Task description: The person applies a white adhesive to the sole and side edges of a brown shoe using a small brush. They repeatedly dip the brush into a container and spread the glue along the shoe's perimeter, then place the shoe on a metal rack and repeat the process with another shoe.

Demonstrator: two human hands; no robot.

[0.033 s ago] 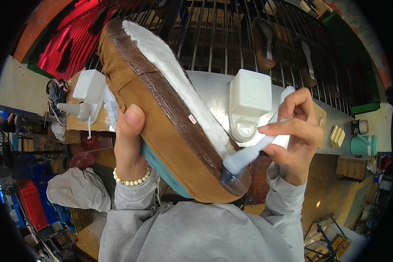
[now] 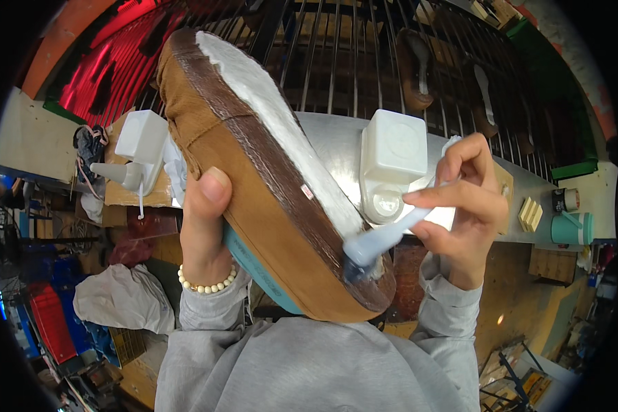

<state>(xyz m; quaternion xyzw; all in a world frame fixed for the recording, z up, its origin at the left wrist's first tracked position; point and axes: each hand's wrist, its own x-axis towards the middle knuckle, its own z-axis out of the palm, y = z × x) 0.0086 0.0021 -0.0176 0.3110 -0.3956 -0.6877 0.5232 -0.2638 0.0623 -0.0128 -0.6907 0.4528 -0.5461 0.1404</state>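
A brown shoe [image 2: 254,199] is held bottom-up and tilted by the left hand [image 2: 202,226], its thumb pressed against the suede side. A pale brush [image 2: 384,237] is gripped in the right hand [image 2: 463,206], with its bristle end laid on the shoe's white-coated bottom near the lower end. Just behind the brush, a white plastic container [image 2: 391,161] is seen on the grey table [image 2: 333,141].

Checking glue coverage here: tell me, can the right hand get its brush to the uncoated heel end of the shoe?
Probably yes. The right hand already has the brush tip on the bare brown end of the shoe, which the left hand holds from the side, leaving that edge open.
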